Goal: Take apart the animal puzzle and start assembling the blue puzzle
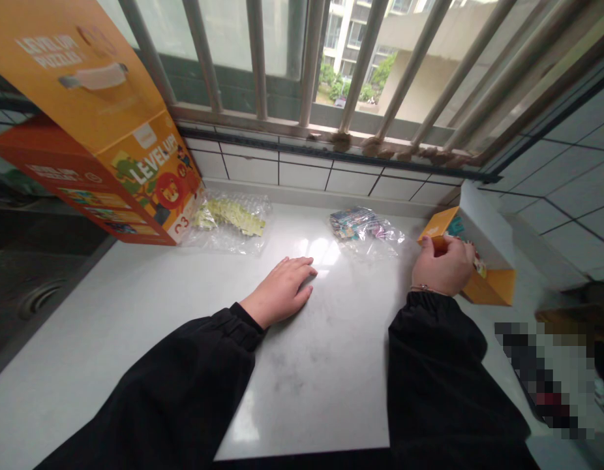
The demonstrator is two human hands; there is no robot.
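Observation:
My left hand (pixel 285 287) lies flat on the white countertop (pixel 312 378), palm down and holding nothing. Over at the right, my right hand (pixel 443 264) is closed at the edge of a small open orange box (pixel 498 287), its thumb and fingers pinching the near side. Inside that box some teal and printed pieces show; the fingertips are partly hidden. Between the hands, farther back, rests a clear plastic bag of printed puzzle pieces (pixel 353 222). A bubble-wrap bag with yellow-green pieces (pixel 233 219) lies to the left of it.
A large orange puzzle box (pixel 150 176) with its lid raised stands at the back left. Metal window bars (pixel 260 65) and white wall tiles (pixel 302 170) run behind the counter. A pixelated dark object (pixel 537 372) lies at the right, and a dark sink area (pixel 38 300) is at the left.

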